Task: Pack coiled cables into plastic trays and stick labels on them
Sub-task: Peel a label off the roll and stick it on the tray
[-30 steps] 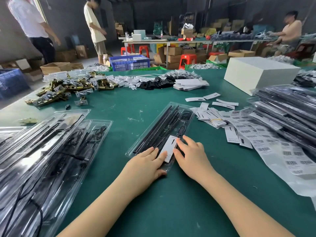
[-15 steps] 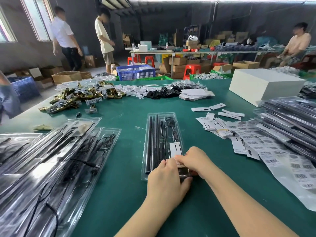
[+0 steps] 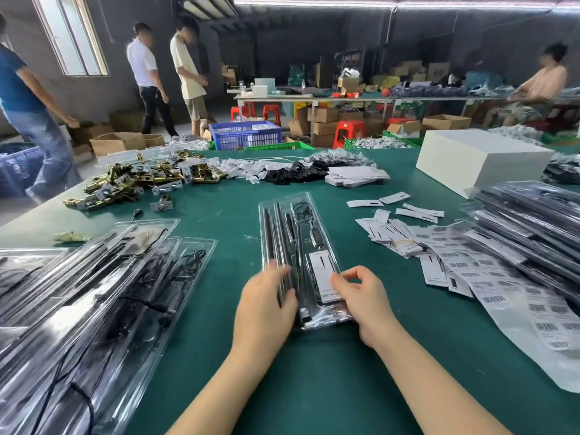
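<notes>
Nearest the camera, two bare forearms reach forward over the green table [image 3: 314, 372]. The left hand [image 3: 263, 306] lies along the near left edge of a clear plastic tray [image 3: 282, 211], its fingers laid up over the rim and curled against the tray's left side, so it grips the tray there. The right hand [image 3: 364, 296] holds the near right edge of the same tray, with thumb and fingers bent around the rim just beside a white label [image 3: 323, 271] that sits on the tray's lid. The tray lies lengthwise between the two hands, its near end caught between them and its far end pointing away across the table; whether that near end is lifted off the cloth is hard to judge from this angle. Inside it run long black rods and a thin coiled cable [image 3: 301, 210] near the far end.

To the left rests a stack of filled trays [image 3: 94, 293], overlapping one another. To the right spread loose white labels [image 3: 389, 233] and barcode sheets [image 3: 502, 287], beside another tray pile [image 3: 533, 227]. Farther off lie brass hardware [image 3: 131, 180], a white box [image 3: 477, 161] and a blue crate [image 3: 244, 135]. People stand and sit beyond the table.
</notes>
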Demonstrator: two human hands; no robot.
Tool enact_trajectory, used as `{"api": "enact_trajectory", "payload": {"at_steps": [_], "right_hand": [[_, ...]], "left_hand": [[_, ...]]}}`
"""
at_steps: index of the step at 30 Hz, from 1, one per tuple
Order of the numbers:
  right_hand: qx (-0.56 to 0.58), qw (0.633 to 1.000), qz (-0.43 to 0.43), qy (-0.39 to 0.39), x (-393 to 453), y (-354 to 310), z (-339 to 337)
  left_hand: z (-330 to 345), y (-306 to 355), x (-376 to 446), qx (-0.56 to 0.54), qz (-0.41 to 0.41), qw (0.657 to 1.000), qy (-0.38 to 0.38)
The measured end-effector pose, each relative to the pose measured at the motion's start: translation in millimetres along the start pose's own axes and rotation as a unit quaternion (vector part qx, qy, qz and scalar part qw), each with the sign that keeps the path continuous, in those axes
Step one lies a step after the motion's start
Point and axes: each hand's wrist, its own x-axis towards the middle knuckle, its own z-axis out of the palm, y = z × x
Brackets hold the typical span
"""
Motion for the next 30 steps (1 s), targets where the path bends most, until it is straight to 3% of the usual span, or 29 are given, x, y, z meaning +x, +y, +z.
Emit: {"api": "enact_trajectory", "payload": {"at_steps": [2,3,5,6,10,15,21,26,30], "right_hand": [[0.047,0.999,0.002,-0.013,3,0,-6],[0.073,0.997,0.003,-0.018,5,-1,-10],[0.114,0.993,-0.006,-0.027,9,-5,-16],[0.122,0.992,-0.014,-0.032,11,-6,-19],[0.111,0.991,-0.04,-0.064,10,-8,-29],[0.127,0.988,-0.003,-0.083,5,-5,-30],[0.187,0.979,0.044,-0.074,-2,-10,-26],[0.252,0.953,0.123,-0.116,-12,-7,-20],[0.277,0.95,0.137,-0.043,-20,-4,-2]], "left_hand": [[-4,-6,14,-0.097,-0.144,0.985,-0.007],[-5,-4,22,-0.187,-0.229,0.954,-0.036],[-5,1,37,-0.379,-0.328,0.86,-0.097],[-3,2,43,-0.431,-0.345,0.824,-0.126],[9,9,51,-0.489,-0.353,0.774,-0.192],[25,5,44,-0.503,-0.322,0.788,-0.151],[28,3,39,-0.555,-0.322,0.761,-0.092],[30,1,39,-0.589,-0.334,0.735,-0.039],[32,1,38,-0.603,-0.332,0.725,-0.007]]}}
